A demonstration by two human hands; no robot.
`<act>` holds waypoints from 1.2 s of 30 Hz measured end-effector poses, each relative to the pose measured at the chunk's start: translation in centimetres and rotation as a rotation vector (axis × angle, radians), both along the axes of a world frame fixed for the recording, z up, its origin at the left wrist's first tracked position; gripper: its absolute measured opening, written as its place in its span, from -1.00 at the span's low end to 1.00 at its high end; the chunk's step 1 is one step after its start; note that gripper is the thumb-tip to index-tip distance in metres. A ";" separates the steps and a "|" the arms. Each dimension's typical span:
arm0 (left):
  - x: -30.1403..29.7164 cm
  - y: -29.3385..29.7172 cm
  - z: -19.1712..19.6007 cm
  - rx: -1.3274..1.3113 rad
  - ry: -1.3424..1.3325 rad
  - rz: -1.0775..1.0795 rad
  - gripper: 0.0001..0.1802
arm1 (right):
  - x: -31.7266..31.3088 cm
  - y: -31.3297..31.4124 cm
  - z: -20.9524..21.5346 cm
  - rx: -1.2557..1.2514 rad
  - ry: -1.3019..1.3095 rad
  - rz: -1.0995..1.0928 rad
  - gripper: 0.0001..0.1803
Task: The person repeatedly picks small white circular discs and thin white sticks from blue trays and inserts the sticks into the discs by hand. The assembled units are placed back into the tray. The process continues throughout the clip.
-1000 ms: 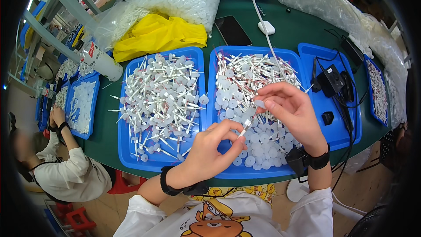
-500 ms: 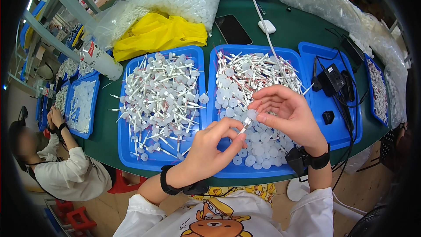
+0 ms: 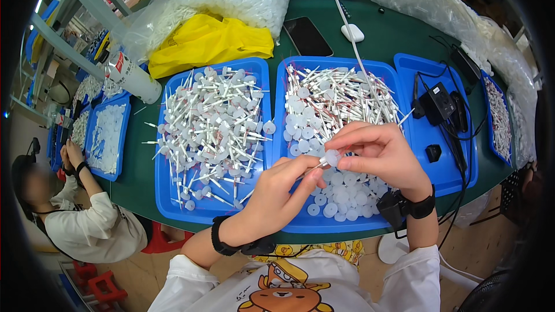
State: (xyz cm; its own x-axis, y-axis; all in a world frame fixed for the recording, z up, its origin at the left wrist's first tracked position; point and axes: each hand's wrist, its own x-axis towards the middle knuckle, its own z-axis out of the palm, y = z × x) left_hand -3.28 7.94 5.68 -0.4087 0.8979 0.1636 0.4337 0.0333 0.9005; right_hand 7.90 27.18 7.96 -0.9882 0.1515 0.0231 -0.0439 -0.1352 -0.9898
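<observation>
Over the right blue tray, my left hand pinches a thin white plastic stick between thumb and forefinger. At the stick's right end is a round translucent disc. The thumb and fingers of my right hand close on that disc from the right. Whether the disc is fully seated on the stick cannot be made out. Below my hands lies a heap of loose translucent discs. Behind them, the same tray holds a pile of white sticks with reddish strands.
A left blue tray is heaped with sticks bearing discs. Farther right, a blue tray carries black adapters and cables. A phone, a yellow bag and a white cup stand behind. Another person sits at left.
My right hand has dropped slightly, and its fingers have closed in on the disc. The stick has tipped flatter, with the disc's round face now showing.
</observation>
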 end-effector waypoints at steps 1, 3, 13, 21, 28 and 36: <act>0.0 0.0 0.0 0.003 0.018 -0.001 -0.83 | 0.0 0.1 -0.1 0.006 0.009 0.003 -0.66; 0.0 0.0 0.3 0.009 0.023 0.003 -0.83 | 0.0 0.2 -0.3 0.018 0.027 0.009 -0.64; 0.1 -0.3 0.5 0.032 -0.020 -0.003 -0.86 | 0.0 0.0 0.2 0.046 -0.017 -0.020 -0.64; 0.1 -0.4 0.6 0.053 -0.229 -0.118 -0.81 | 0.3 0.2 -0.2 0.050 0.063 0.037 -0.63; -0.1 -0.5 0.7 0.052 -0.434 -0.226 -0.77 | 0.5 -0.1 0.4 0.048 0.062 0.033 -0.66; -0.1 -0.6 0.5 0.002 -0.598 -0.269 -0.75 | 0.4 -0.2 0.2 -0.006 0.043 0.029 -0.62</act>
